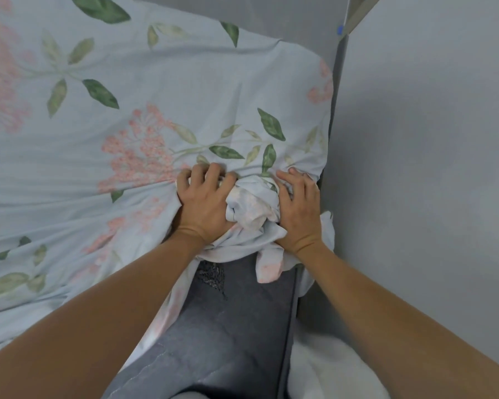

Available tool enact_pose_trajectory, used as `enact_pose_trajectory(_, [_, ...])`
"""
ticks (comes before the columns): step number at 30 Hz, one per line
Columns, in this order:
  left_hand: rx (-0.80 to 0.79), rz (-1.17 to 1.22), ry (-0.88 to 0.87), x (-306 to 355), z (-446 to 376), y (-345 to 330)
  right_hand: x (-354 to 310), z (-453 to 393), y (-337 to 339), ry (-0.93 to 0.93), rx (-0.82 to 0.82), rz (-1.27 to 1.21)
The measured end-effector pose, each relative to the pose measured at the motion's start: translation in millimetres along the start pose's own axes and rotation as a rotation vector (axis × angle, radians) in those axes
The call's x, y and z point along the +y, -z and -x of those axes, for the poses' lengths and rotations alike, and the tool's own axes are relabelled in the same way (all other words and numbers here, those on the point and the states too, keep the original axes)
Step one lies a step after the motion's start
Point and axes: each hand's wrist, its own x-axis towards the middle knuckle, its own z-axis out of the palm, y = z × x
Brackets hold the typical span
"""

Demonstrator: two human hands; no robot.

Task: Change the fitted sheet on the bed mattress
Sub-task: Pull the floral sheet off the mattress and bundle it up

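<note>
A pale blue fitted sheet [162, 90] printed with pink flowers and green leaves covers the top of the mattress. At the near right corner it is gathered into a crumpled bunch [252, 205]. My left hand [203, 201] grips the fabric on the left of that bunch, fingers curled into the folds. On the bunch's right side, my right hand [298, 210] presses against the cloth with fingers bent over it. Below the bunch the dark grey side of the mattress [231, 323] is bare.
A grey wall [427, 156] runs close along the right of the bed, leaving a narrow gap at the corner. White cloth [329, 367] lies low at the bottom right. A grey headboard or wall panel [303, 24] stands at the far end.
</note>
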Motion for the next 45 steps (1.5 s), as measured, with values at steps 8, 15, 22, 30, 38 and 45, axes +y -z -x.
enact_pose_trajectory(8, [-0.005, -0.005, 0.012, 2, 0, 6, -1, 0, 10, 0.005, -0.056, -0.033])
enact_pose_trajectory(15, [-0.134, 0.071, 0.021, 13, 7, 51, 2, 3, 50, 0.012, -0.303, -0.197])
enact_pose_trajectory(22, [-0.292, 0.182, -0.096, 30, 16, 87, 35, 20, 88, -0.102, -0.437, -0.233])
enact_pose_trajectory(30, [-0.394, -0.049, -0.108, 49, -7, 66, 26, 30, 73, -0.191, -0.394, -0.133])
enact_pose_trajectory(38, [-0.376, -0.030, -0.198, 59, -55, 76, 35, -7, 103, -0.223, -0.439, -0.053])
enact_pose_trajectory(45, [-0.156, -0.065, -0.147, 39, -132, 91, 46, -115, 120, -0.143, -0.178, -0.101])
